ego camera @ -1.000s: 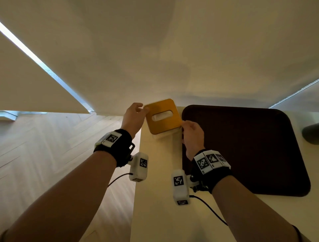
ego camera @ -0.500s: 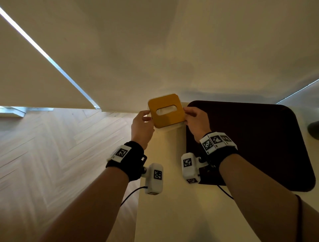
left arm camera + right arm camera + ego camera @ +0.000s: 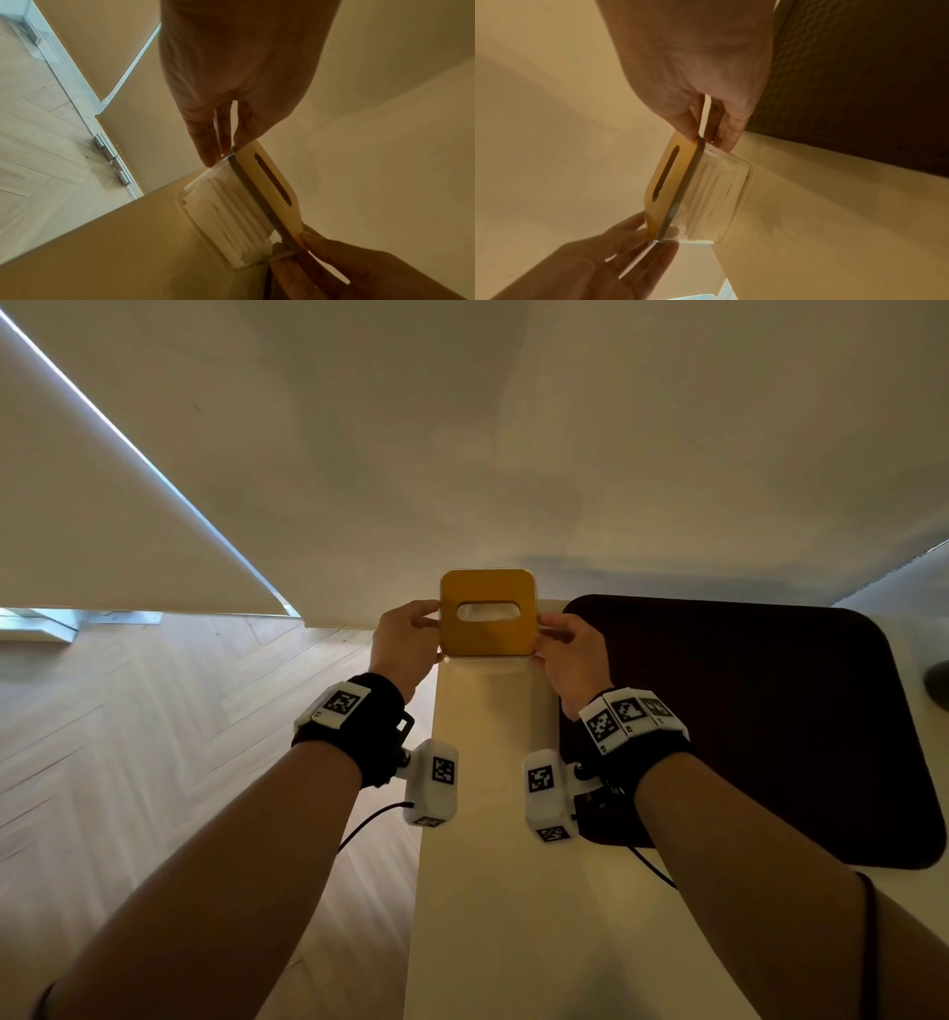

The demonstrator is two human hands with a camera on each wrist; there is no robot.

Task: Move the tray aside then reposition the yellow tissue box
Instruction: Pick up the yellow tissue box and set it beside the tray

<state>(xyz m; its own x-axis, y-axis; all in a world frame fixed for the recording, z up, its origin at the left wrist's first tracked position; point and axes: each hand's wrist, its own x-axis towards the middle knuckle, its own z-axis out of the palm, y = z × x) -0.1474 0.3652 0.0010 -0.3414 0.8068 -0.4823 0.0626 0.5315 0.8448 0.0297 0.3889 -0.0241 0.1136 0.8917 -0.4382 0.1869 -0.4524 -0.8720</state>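
Here, near the centre of the head view, a yellow tissue box sits at the far end of a pale table. The left hand and right hand pinch its opposite sides, thumbs on the yellow lid, fingers on the clear body. A dark tray lies just right of it.

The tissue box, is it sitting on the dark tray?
No, the tissue box sits on the pale table, left of the dark tray.

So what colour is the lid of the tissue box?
Yellow-orange lid, clearest in the head view.
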